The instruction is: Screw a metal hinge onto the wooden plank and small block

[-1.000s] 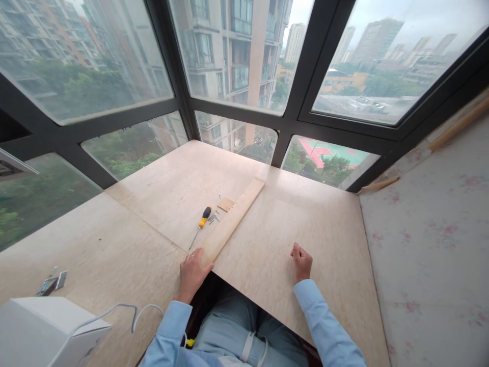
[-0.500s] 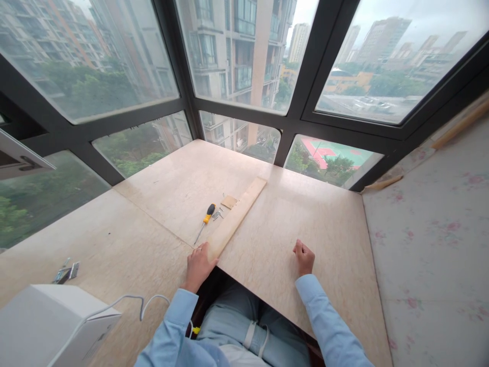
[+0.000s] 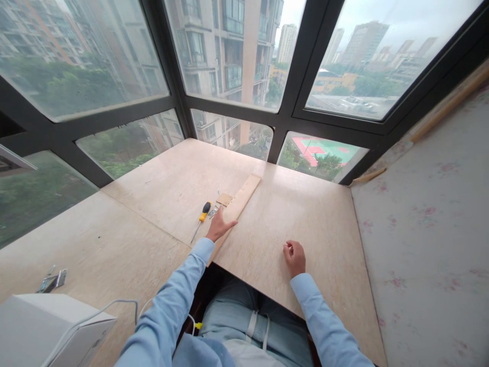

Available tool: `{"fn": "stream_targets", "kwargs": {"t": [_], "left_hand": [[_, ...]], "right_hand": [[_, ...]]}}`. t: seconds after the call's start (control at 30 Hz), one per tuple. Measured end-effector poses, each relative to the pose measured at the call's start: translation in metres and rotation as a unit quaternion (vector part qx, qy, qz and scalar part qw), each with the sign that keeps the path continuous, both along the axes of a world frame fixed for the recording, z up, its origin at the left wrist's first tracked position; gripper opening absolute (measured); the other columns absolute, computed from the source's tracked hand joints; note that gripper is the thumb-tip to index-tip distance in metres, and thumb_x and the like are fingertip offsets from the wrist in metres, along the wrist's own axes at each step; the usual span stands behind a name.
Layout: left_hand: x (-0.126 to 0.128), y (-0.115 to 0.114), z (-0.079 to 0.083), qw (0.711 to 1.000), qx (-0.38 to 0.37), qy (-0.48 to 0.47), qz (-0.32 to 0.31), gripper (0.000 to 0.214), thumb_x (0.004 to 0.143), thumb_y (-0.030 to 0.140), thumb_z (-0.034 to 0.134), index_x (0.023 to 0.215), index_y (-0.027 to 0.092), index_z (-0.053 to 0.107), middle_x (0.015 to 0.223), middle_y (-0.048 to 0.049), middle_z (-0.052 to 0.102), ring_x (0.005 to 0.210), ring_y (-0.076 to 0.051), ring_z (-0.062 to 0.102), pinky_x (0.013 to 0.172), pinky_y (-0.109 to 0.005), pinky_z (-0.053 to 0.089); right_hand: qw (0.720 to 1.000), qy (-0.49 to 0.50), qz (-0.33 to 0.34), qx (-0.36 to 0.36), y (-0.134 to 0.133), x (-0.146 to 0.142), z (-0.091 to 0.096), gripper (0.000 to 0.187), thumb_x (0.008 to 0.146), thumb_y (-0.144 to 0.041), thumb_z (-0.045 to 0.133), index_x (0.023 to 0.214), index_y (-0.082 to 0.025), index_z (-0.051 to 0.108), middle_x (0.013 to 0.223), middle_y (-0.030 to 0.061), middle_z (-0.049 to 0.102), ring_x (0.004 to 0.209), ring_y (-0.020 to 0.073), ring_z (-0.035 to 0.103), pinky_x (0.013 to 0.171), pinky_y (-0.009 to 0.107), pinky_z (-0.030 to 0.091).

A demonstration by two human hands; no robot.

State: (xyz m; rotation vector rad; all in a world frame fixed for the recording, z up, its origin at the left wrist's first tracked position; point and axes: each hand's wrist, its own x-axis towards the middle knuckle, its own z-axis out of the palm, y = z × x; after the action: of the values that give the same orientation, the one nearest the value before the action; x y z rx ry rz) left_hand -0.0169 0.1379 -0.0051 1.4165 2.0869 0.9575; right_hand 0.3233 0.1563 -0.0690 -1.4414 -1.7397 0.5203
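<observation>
My left hand (image 3: pixel 219 226) is over the middle of a long, pale wooden board (image 3: pixel 241 200). Its thumb stretches toward the board's right edge, apart from the fingers on the left side. Close to those fingertips lie some small metal pieces (image 3: pixel 213 212) and a small square wooden piece (image 3: pixel 224 199) against the board's left edge. A screwdriver (image 3: pixel 202 216) with a yellow and black handle rests just left of the hand. My right hand (image 3: pixel 294 259) sits on the tabletop, curled into a loose fist with nothing visible in it.
The pale tabletop (image 3: pixel 324 219) meets dark-framed windows at the back and a floral-papered wall (image 3: pixel 424 244) on the right. At the lower left stands a white box (image 3: pixel 49 326) with a white cable (image 3: pixel 110 304). Metal hardware (image 3: pixel 53 280) lies behind the box.
My left hand has moved forward from the board's near end to its middle, with thumb and fingers spread. My right hand stays curled on the table. The view has shifted slightly.
</observation>
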Motion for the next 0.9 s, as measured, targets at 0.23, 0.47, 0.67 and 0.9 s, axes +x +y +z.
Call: {"fn": "stream_targets", "kwargs": {"t": [0.23,0.47,0.67,0.9], "left_hand": [[0.009,0.022,0.002,0.98,-0.106,0.169,-0.007,0.104,0.067,0.055,0.075,0.145,0.006,0.028,0.136,-0.0267,0.049,0.13,-0.04,0.044,0.105,-0.047,0.034],[0.015,0.028,0.007,0.969,-0.162,0.184,0.026,0.095,0.072,0.048,0.071,0.146,0.007,0.027,0.134,-0.0248,0.051,0.129,-0.039,0.042,0.102,-0.049,0.032],[0.009,0.029,-0.004,0.976,-0.121,0.184,0.006,0.094,0.071,0.048,0.071,0.145,0.005,0.032,0.133,-0.0234,0.052,0.126,-0.037,0.044,0.104,-0.043,0.033],[0.003,0.026,-0.005,0.99,-0.03,0.123,0.055,0.089,0.065,0.045,0.075,0.139,0.012,0.039,0.12,-0.0168,0.061,0.116,-0.032,0.053,0.099,-0.04,0.04]], "right_hand": [[0.969,-0.227,-0.006,0.1,-0.008,-0.006,-0.019,0.043,0.088,-0.026,0.04,0.124,-0.009,0.055,0.131,0.0199,0.058,0.123,0.0301,0.05,0.102,0.049,0.036],[0.954,-0.276,0.006,0.117,0.001,-0.006,-0.023,0.042,0.092,-0.031,0.038,0.12,-0.008,0.059,0.13,0.0188,0.059,0.122,0.0306,0.05,0.104,0.047,0.035],[0.958,-0.257,0.019,0.124,0.004,0.0,-0.03,0.044,0.092,-0.035,0.038,0.119,-0.008,0.06,0.129,0.0185,0.06,0.122,0.0309,0.051,0.103,0.047,0.036],[0.959,-0.262,0.013,0.104,0.004,-0.002,-0.028,0.044,0.091,-0.033,0.038,0.119,-0.008,0.061,0.13,0.0189,0.059,0.123,0.0306,0.049,0.104,0.048,0.035]]}}
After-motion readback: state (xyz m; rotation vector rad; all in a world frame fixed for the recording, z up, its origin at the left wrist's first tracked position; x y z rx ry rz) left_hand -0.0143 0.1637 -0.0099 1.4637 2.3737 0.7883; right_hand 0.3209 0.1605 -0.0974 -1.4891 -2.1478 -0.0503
